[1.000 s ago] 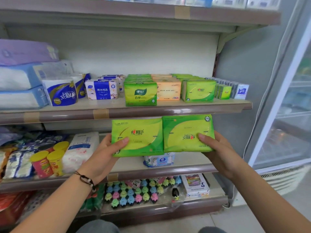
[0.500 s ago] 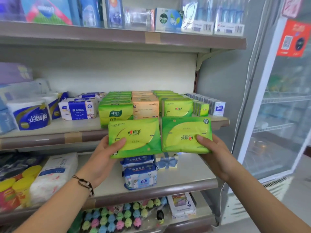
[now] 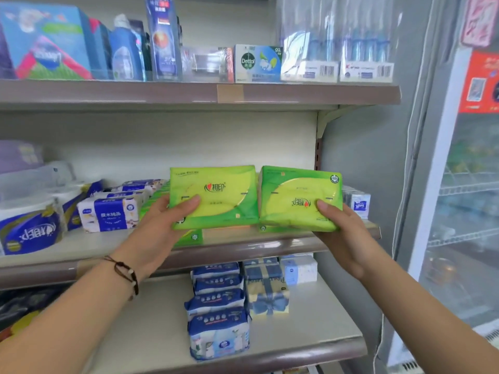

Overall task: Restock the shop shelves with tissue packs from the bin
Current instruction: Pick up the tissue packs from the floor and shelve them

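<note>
The left hand (image 3: 159,228) pinches one soft green plastic tissue pack (image 3: 216,197), thumb on its face; the right hand (image 3: 343,233) grips a second green tissue pack (image 3: 299,198), held upside down. Both hover above the middle shelf (image 3: 270,247), over green stock. Slippery wrap could slide from thumb grips. Readable: "Dettol" on a soap box (image 3: 258,63), "CLEAR" on a bottle (image 3: 162,36).

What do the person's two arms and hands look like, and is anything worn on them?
Both forearms are bare, with no sleeves in view. The left hand has a thin dark cord bracelet with small pale beads at the wrist. The right hand shows no bracelet, watch, ring or glove.
</note>
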Tool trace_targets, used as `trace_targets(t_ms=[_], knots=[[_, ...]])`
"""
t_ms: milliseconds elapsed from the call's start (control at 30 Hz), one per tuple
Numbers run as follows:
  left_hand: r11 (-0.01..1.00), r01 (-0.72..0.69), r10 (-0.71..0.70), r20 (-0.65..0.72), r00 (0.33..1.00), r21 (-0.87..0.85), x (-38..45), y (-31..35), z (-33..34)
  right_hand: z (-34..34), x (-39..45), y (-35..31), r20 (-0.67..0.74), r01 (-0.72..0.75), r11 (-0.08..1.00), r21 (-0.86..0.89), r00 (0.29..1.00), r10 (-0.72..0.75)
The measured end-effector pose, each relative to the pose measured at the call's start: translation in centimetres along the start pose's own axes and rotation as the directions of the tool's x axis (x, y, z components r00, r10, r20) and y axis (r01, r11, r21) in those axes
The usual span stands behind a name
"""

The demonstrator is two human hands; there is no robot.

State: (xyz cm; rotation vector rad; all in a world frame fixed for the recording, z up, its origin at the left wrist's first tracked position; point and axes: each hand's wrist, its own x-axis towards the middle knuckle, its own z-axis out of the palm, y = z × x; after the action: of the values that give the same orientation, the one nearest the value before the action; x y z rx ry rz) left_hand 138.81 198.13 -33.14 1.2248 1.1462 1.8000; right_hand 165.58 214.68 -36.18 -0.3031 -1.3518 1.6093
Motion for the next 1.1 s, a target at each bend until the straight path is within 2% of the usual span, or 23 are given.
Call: trace_targets(t_ms=[100, 233, 333, 533, 800, 967, 1100], knots=[[1.0, 0.008, -0.008, 0.017, 1.0, 0.023, 2.2, 1.0, 0.0, -0.5, 1.9, -0.6, -0.003, 0.031, 1.0, 0.006, 1.0, -0.031], [0.99, -0.022, 0.016, 0.044, 0.999, 0.138, 5.4, 2.7, -0.4, -1.2, 5.5, -1.9, -0.012, 0.059, 0.993, -0.103, 0.998, -0.061], [0.978, 0.011, -0.029, 0.083, 0.996, 0.21, 8.0, 3.7, -0.7, -1.5, 8.6, -2.3, -0.037, 0.07, 0.98, -0.188, 0.996, -0.079], [0.935, 0.082, -0.128, 0.111, 0.986, 0.346, 12.9, 2.6, -1.8, -2.7, 15.4, -1.4, -0.012, 0.07, 0.971, -0.229, 0.997, -0.075], [0.929, 0.098, -0.145, 0.108, 0.983, 0.356, 18.2, 0.2, -2.5, -4.7, 24.1, 1.3, 0.055, -0.003, 0.957, -0.289, 0.998, 0.02], [0.911, 0.184, -0.228, 0.08, 0.97, 0.369, 20.5, -1.0, -2.2, -5.2, 27.5, 3.3, 0.078, -0.09, 0.958, -0.272, 0.99, 0.115], [0.922, 0.2, -0.249, 0.109, 0.962, 0.332, 21.1, -1.4, -2.4, -5.1, 29.2, 4.2, 0.1, -0.14, 0.951, -0.274, 0.98, 0.173]])
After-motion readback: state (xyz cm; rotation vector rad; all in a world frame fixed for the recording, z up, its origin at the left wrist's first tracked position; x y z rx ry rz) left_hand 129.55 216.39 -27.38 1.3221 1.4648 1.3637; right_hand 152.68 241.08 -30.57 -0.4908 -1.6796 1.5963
